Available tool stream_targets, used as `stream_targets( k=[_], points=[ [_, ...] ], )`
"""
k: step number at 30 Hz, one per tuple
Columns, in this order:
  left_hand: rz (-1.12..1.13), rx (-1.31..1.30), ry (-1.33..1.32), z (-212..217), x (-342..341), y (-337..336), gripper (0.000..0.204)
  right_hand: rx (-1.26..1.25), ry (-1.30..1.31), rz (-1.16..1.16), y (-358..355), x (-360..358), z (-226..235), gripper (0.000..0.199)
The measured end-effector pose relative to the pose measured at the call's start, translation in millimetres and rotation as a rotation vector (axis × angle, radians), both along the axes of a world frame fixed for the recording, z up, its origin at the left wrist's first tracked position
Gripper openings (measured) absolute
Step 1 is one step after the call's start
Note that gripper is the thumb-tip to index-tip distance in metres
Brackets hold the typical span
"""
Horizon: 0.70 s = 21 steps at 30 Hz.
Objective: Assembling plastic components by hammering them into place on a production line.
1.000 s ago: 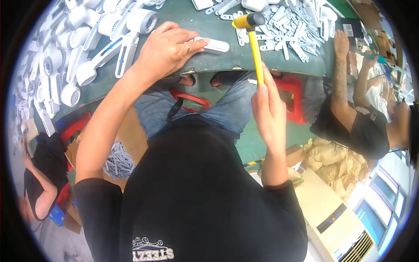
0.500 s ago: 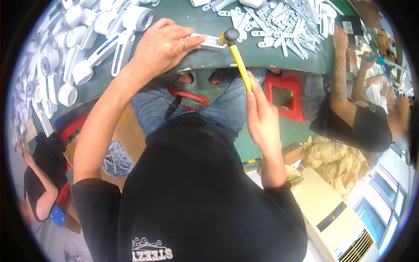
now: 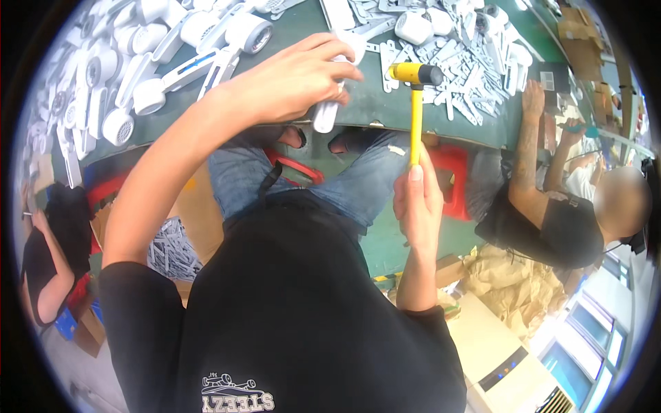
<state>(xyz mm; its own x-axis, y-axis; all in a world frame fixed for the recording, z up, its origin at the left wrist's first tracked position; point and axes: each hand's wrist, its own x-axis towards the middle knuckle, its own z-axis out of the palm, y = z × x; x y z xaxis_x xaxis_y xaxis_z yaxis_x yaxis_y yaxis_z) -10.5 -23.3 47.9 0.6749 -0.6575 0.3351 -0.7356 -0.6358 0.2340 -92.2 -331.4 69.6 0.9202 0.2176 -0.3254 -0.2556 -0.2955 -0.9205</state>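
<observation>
A green tabletop [image 3: 385,113] runs across the workshop, crowded with white plastic: a heap of handheld devices with round heads [image 3: 172,48] on the left side and a scatter of flat white strips and small parts [image 3: 468,55] on the right. A co-worker in a black shirt [image 3: 558,227] sits at the far right with a forearm resting on the tabletop edge; another seated person [image 3: 48,255] shows at the left rim. Cardboard boxes [image 3: 578,27] stand beyond the parts.

The left hand [image 3: 292,79] is curled, fingers bent over a long white plastic handle piece [image 3: 330,103], pressing it down at the near edge of the tabletop; the piece pokes out below the fingertips. The right hand [image 3: 418,203] is closed in a fist around the lower end of a yellow-handled mallet [image 3: 416,103], held upright over the person's lap. Its yellow and black head sits level above the tabletop, just right of the white piece and clear of it.
</observation>
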Motion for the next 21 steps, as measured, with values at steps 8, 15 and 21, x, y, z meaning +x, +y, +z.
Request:
stream_targets(
  k=[8,15,21],
  points=[
    [0.599,-0.572,0.038,-55,-63,-22,0.040,-0.310,-0.146,0.147,20,-3,5,0.050],
    [0.499,-0.571,-0.038,-67,-35,4,0.030,-0.380,-0.212,0.155,42,7,24,0.048],
    [0.755,-0.746,0.314,-69,-36,-2,0.078,-0.387,-0.321,0.248,54,9,29,0.048]
  ],
)
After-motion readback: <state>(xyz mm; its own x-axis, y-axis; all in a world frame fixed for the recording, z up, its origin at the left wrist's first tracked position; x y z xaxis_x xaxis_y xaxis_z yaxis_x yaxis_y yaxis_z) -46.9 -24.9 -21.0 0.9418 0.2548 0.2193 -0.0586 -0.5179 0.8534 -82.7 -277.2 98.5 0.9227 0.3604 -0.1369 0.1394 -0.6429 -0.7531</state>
